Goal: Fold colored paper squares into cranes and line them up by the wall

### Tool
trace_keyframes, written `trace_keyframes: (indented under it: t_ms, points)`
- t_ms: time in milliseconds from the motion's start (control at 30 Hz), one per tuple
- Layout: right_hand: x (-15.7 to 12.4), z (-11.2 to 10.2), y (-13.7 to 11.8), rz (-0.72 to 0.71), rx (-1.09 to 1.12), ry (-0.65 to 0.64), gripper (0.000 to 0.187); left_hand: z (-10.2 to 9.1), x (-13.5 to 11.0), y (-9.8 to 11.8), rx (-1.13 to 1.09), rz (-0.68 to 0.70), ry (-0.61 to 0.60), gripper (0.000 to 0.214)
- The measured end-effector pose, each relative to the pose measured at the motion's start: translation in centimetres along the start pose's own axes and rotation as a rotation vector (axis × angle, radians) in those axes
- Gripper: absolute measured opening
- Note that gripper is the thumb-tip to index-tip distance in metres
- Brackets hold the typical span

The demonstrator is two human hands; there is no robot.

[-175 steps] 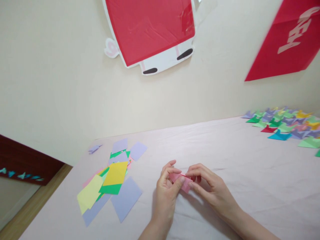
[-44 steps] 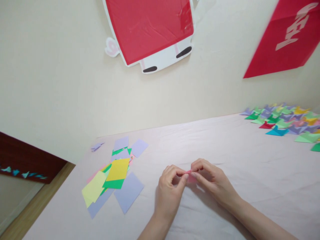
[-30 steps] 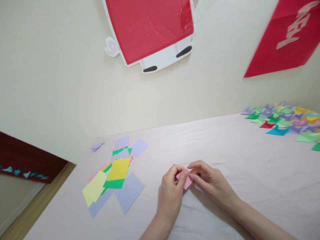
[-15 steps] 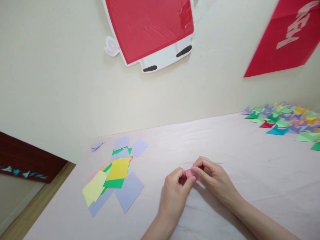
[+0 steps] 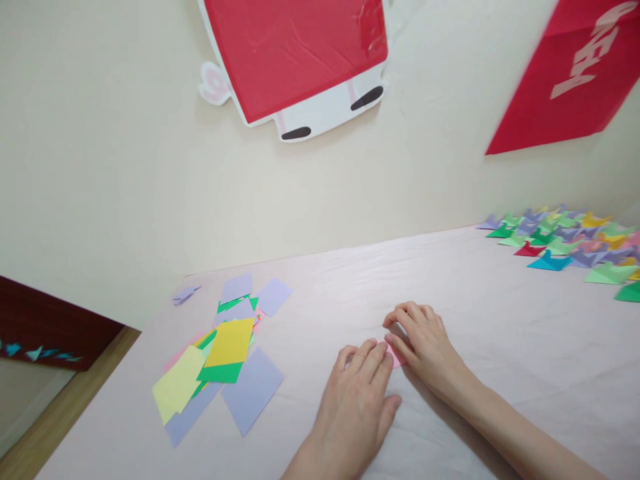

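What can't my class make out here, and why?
In the head view:
Pink paper: partly hidden by left hand and right hand.
Green sheet: partly under the yellow sheet.
Folded papers: cut off by the right edge.
Red wall cutout: cut off by the top edge.

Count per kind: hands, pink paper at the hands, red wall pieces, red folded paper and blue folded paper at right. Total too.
Hands (left hand, right hand): 2
Pink paper: 1
Red wall pieces (cutout, sign): 2
Red folded paper: 1
Blue folded paper: 1
Total: 7
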State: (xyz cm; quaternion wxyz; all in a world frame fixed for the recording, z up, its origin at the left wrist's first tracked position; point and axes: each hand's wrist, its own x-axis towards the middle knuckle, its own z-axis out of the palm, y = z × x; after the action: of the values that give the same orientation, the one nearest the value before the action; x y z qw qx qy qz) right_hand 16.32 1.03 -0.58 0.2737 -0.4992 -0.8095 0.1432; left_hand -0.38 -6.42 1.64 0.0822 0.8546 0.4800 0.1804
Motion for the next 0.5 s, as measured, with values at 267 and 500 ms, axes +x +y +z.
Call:
trace_keyframes:
  t_ms: [267,500]
  points:
    - [0.0,-1.7,1.9,-0.100,0.139,-0.137,0.024,-0.3,-0.3,-0.7,0.019,0.025,-0.139,0.035]
    - [-0.5,-4.2,2.7,-0.146,0.343,-0.342,0.018,-0.8,-0.3,-0.9,-0.025,0.028,-0.160,0.039]
